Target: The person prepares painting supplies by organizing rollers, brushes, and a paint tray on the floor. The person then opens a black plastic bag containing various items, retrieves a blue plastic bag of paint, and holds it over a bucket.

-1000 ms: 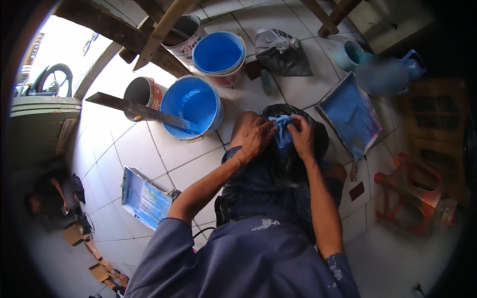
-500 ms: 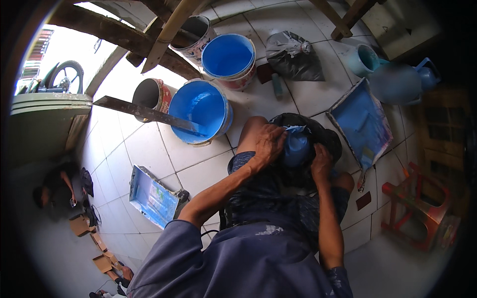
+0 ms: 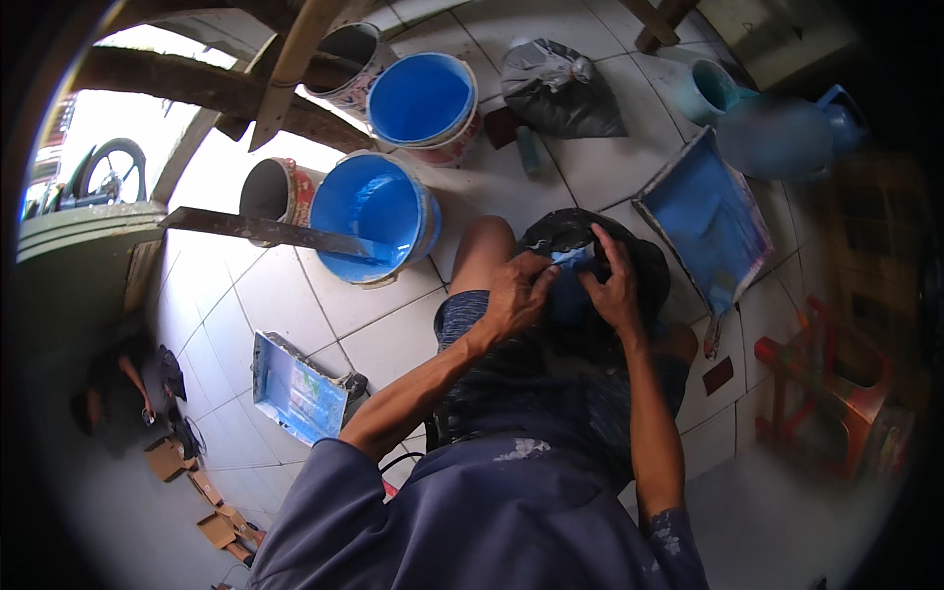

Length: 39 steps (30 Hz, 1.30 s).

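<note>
Between my knees is a black plastic bag (image 3: 646, 280), crumpled and bulging. Its mouth shows a blue paint-coloured inside and a pale blue scrap (image 3: 575, 258) of what looks like thin plastic. My left hand (image 3: 516, 295) is closed at the bag's left edge, fingers curled on the plastic beside the scrap. On the other side, my right hand (image 3: 616, 285) has its thumb and fingers spread apart over the bag's mouth. The bag's lower part is in shadow.
Ahead left stand blue-coated buckets (image 3: 421, 98), one with a long wooden stick (image 3: 275, 232) across it. Paint trays lie left (image 3: 295, 388) and right (image 3: 703, 221). A tied black bag (image 3: 560, 93), a red stool (image 3: 826, 393) and wooden beams (image 3: 197, 93) surround me. Another person (image 3: 123, 388) is far left.
My right hand has moved up along the bag and its fingers have spread. My left hand has shifted slightly down and left. The whole view has shifted a little.
</note>
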{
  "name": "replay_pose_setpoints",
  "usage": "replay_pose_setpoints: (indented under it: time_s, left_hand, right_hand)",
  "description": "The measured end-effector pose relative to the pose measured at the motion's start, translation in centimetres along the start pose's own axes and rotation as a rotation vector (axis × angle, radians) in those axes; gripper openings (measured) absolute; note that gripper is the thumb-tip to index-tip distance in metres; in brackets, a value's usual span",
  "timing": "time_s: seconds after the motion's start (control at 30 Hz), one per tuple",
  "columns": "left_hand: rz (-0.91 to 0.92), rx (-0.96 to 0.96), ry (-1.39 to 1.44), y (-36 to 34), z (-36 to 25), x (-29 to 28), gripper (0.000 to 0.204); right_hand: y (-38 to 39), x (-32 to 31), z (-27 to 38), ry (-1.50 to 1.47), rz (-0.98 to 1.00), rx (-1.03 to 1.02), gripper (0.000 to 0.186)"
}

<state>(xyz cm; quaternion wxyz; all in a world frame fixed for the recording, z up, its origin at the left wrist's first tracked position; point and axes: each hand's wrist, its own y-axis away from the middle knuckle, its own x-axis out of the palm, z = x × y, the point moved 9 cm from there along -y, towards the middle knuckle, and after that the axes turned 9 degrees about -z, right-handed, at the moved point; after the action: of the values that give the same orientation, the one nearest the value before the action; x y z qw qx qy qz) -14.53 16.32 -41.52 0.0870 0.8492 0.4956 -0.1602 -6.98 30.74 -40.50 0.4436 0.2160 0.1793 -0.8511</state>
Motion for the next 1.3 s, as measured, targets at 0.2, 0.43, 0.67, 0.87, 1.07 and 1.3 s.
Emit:
replay_pose_setpoints:
  time_s: [0.2,0.43,0.67,0.87,1.07,1.3]
  left_hand:
    - [0.066,-0.055,-0.037,0.2,-0.4,-0.3,0.012]
    - [0.083,-0.030,-0.067,0.7,-0.8,-0.1,0.012]
    - [0.123,-0.010,-0.082,0.7,-1.6,0.2,0.012]
    - [0.165,0.010,-0.101,0.8,-2.5,0.6,0.013]
    - [0.248,0.127,-0.139,2.2,-2.1,1.6,0.024]
    - [0.317,0.089,-0.285,1.6,3.5,2.7,0.042]
  right_hand:
    - [-0.9,0.1,0.9,0.008,0.162,-0.096,0.043]
    - [0.0,-0.6,1.0,-0.101,0.080,-0.123,0.034]
    - [-0.7,1.3,0.9,-0.045,0.282,-0.146,0.029]
    - [0.4,-0.5,0.3,-0.013,0.172,-0.225,0.018]
    - [3.3,-2.8,0.3,-0.056,0.079,-0.059,0.009]
    - [6.3,-3.3,-2.2,-0.310,0.028,0.252,0.008]
